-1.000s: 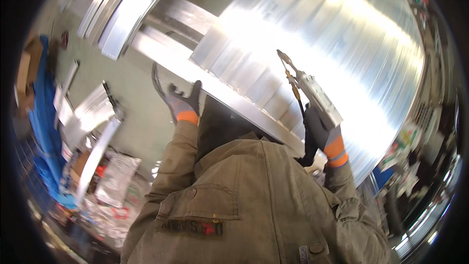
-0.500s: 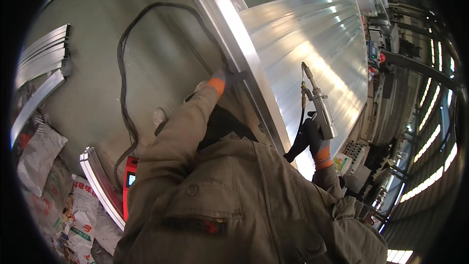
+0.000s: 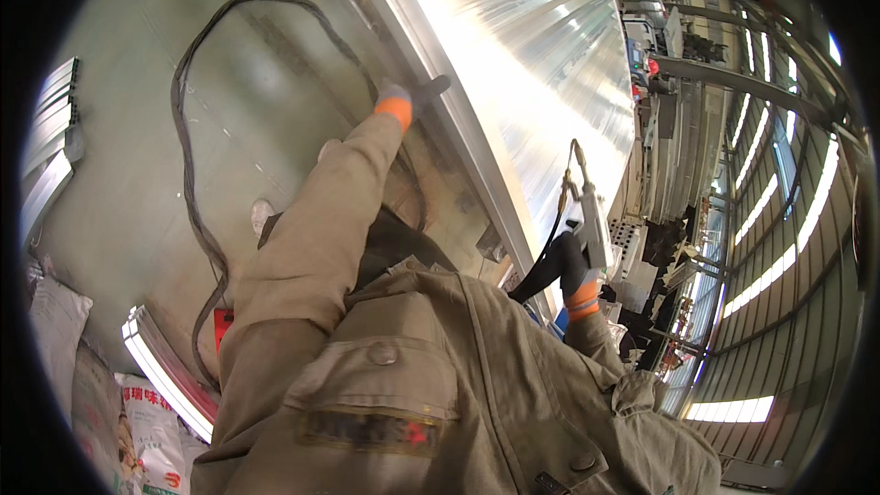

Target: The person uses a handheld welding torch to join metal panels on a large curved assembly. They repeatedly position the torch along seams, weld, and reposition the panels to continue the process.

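Head view: the right hand [image 3: 573,266], in a dark grey glove with an orange cuff, is on the right of a long, straight, silver metal beam [image 3: 477,147]. Its fingers are clenched around a silver metal hand tool with a narrow, bent tip [image 3: 596,231]. This tool is also to the right of the beam, near its lower end, and its tip points away from the person. A thin black hose [image 3: 556,225] runs down from the tool, toward the beam.

The left hand [image 3: 410,99], in a similar glove, is at the left edge of the beam. One dark finger lies across the upper face of the beam; the others are blurred or hidden, so I cannot tell whether they grasp it.

Directly right of the beam spreads a broad, shiny, ribbed metal panel [image 3: 550,73]. On the left of the beam, a thick black cable [image 3: 186,147] makes a large loop on the grey-green floor [image 3: 275,119]. Farther left from the beam, nearer to the person, are a curved silver metal profile [image 3: 165,374], a small red object [image 3: 223,323] partly covered by the sleeve, and white printed bags [image 3: 151,431].
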